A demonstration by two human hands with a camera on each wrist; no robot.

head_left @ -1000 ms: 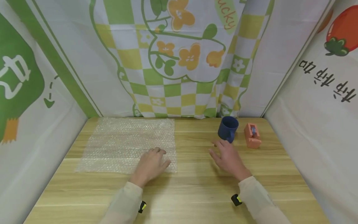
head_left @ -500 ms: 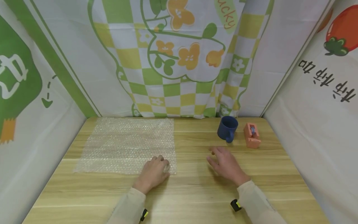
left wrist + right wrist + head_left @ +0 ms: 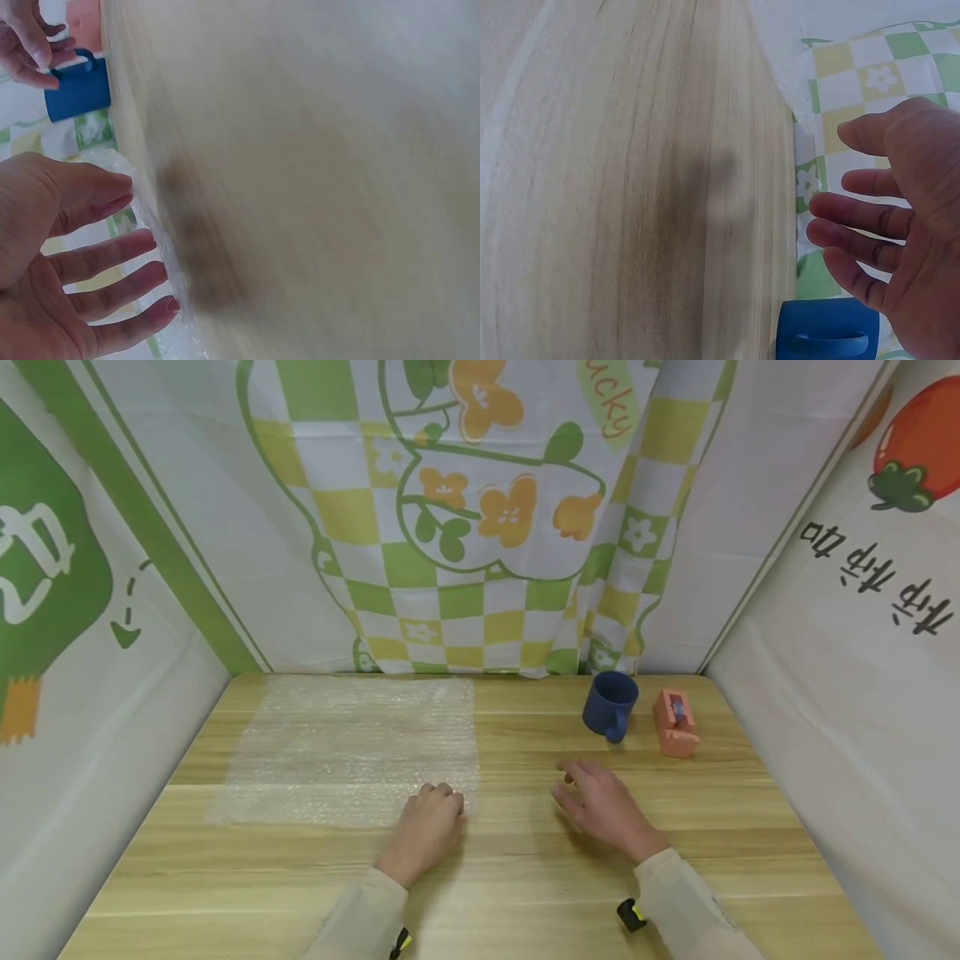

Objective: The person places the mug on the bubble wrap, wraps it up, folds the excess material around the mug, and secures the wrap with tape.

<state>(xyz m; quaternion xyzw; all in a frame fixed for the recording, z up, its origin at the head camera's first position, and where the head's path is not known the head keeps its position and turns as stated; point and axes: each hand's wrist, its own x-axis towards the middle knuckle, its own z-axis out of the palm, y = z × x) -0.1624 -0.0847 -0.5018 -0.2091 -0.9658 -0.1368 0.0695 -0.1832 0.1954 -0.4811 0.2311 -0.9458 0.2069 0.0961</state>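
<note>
A clear bubble wrap sheet (image 3: 330, 752) lies flat on the left half of the table. My left hand (image 3: 425, 827) is over its near right corner. In the left wrist view, the left fingertips (image 3: 161, 274) touch the wrap, fingers fairly straight; thumb and index tips lie close together at its edge. My right hand (image 3: 606, 806) hovers above the table with fingers spread and relaxed, holding nothing. A dark blue mug (image 3: 609, 706) stands upright beyond the right hand, its handle toward me. Right of the mug sits a coral-pink tape dispenser (image 3: 675, 724) with a small bluish roll.
The wooden table (image 3: 517, 893) carries these things. A patterned green, yellow and white curtain (image 3: 480, 602) hangs along its far edge. Printed fabric walls close in the left and right sides.
My left hand has come nearer and to the right, and the bubble wrap has shifted slightly right with it. The right hand has drawn back a little from the mug.
</note>
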